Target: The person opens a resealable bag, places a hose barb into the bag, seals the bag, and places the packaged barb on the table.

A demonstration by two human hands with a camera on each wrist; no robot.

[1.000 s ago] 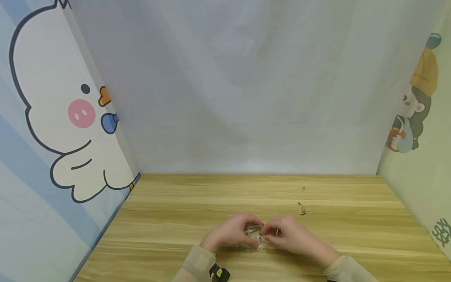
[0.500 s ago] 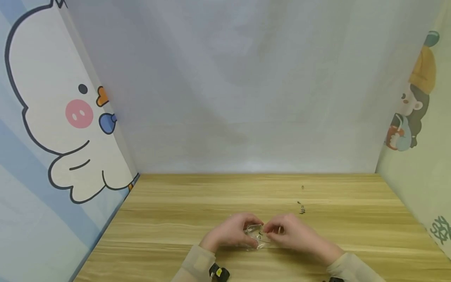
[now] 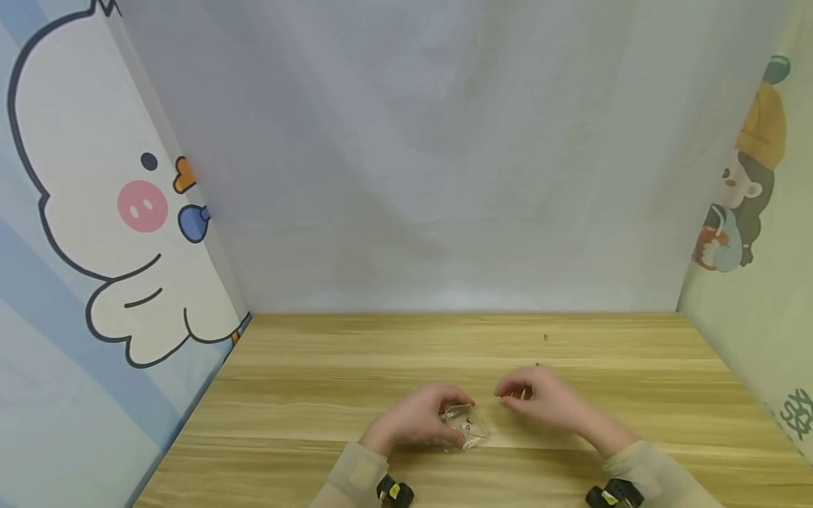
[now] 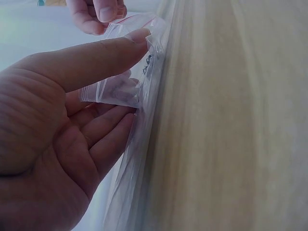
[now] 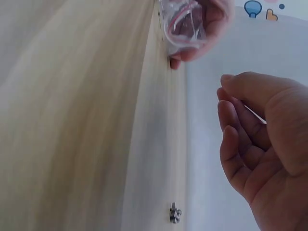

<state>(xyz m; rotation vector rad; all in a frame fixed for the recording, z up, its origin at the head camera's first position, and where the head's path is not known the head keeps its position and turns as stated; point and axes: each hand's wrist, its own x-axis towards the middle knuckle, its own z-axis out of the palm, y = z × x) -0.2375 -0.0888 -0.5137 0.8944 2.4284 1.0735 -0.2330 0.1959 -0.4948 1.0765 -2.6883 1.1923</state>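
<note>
My left hand [image 3: 419, 420] holds a clear plastic zip bag [image 3: 475, 432] low over the wooden table, its fingers and thumb curled round the bag's mouth. The bag has a red line along its zip edge, and a few tiny dark metal pieces [image 4: 148, 62] lie inside. To the right of the bag and apart from it, my right hand [image 3: 551, 401] hovers with loosely curled fingers, nothing visible between them. A small cluster of shiny metal screws [image 5: 174, 214] rests on the table in the right wrist view; in the head view that hand hides it.
Farther back on the wooden table [image 3: 356, 346] lie a tiny metal piece [image 3: 545, 337] and a dark speck-like piece [image 3: 538, 365]. A pale curtain [image 3: 457, 176] closes off the back, with printed cartoon panels at both sides.
My right hand has left the bag's mouth and moved right and away from me, covering the screw cluster in the head view. The left hand and bag stay put.
</note>
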